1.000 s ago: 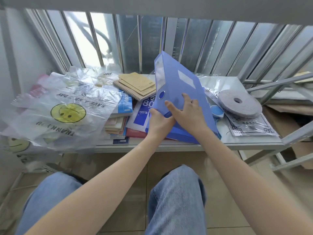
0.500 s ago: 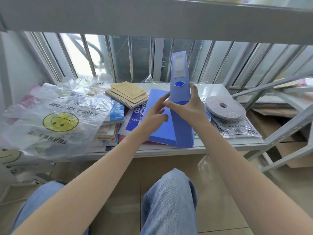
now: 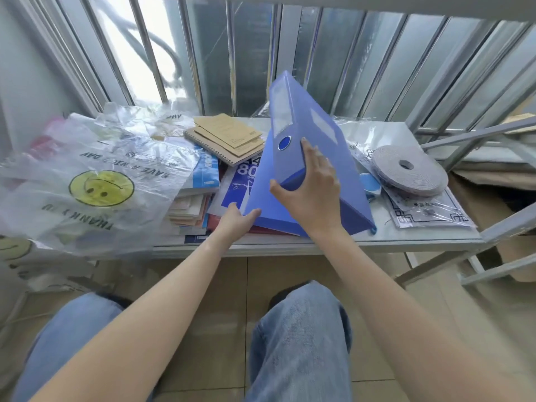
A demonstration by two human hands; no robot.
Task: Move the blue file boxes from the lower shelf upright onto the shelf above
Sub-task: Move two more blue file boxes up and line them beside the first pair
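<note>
My right hand [image 3: 311, 195] grips a blue file box [image 3: 316, 132] by the lower end of its spine. The box is lifted off the lower shelf [image 3: 406, 242] and tilted, its top end pointing away toward the window bars. A second blue file box [image 3: 268, 195] lies flat on the shelf beneath it. My left hand [image 3: 236, 221] rests with its fingers spread on the near left corner of that flat box. Only the front edge of the shelf above [image 3: 377, 2] shows, along the top of the view.
Left of the boxes are a smiley-face plastic bag [image 3: 95, 181], a stack of books [image 3: 194, 204] and brown spiral notebooks [image 3: 229, 137]. A grey tape roll [image 3: 409, 169] on packaged sheets lies at the right. Slanted metal braces [image 3: 478, 134] cross the right side. My knees are below.
The held box has tipped from upright with its spine toward me to a slant. My left hand has left it and dropped to the flat box's corner. The view has tilted down.
</note>
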